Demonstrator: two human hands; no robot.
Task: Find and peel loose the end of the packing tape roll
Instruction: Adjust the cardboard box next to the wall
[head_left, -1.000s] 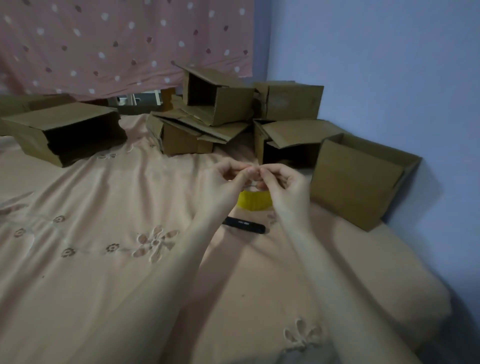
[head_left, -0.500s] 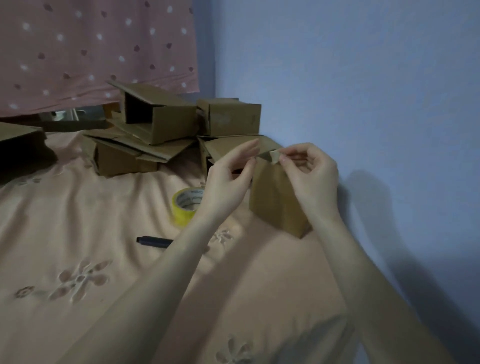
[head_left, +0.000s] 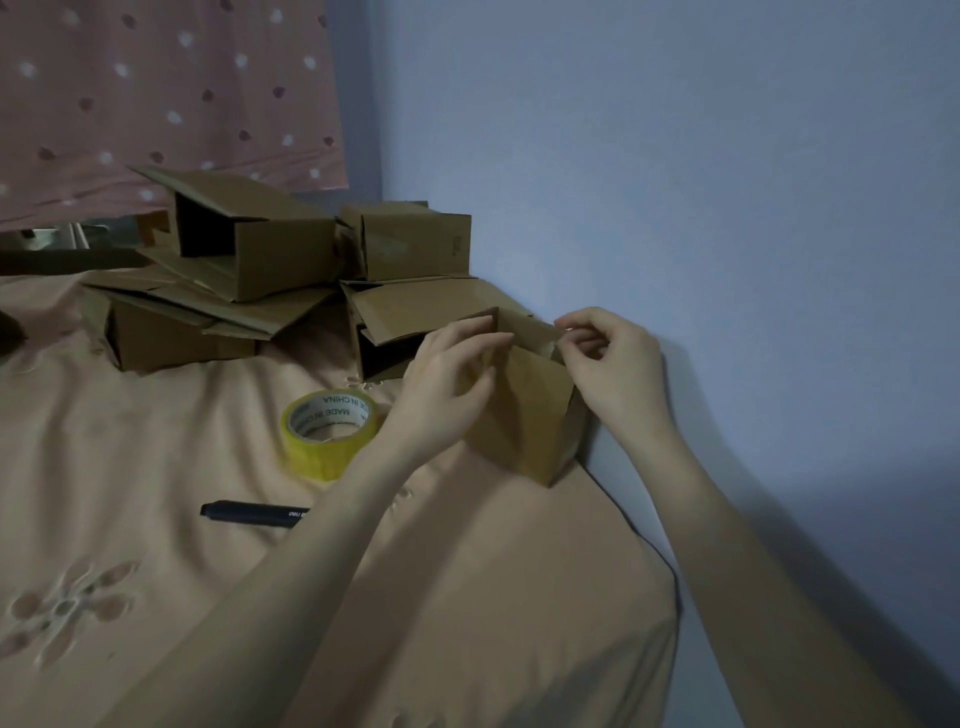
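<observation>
Yellow-tinted clear packing tape roll (head_left: 330, 434) lies flat on the peach bedsheet (head_left: 130, 467), untouched, just left of your left hand (head_left: 451, 387). Left fingers (head_left: 485, 340) straight against the small brown cardboard box (head_left: 524, 410); right hand (head_left: 613, 364) pinches its top corner. Drop the box, lift the roll, run a nail round the rim for the seam.

Tape roll (head_left: 329, 435) inner core: "MADE IN CHINA". Pen (head_left: 254, 513) logo illegible.
</observation>
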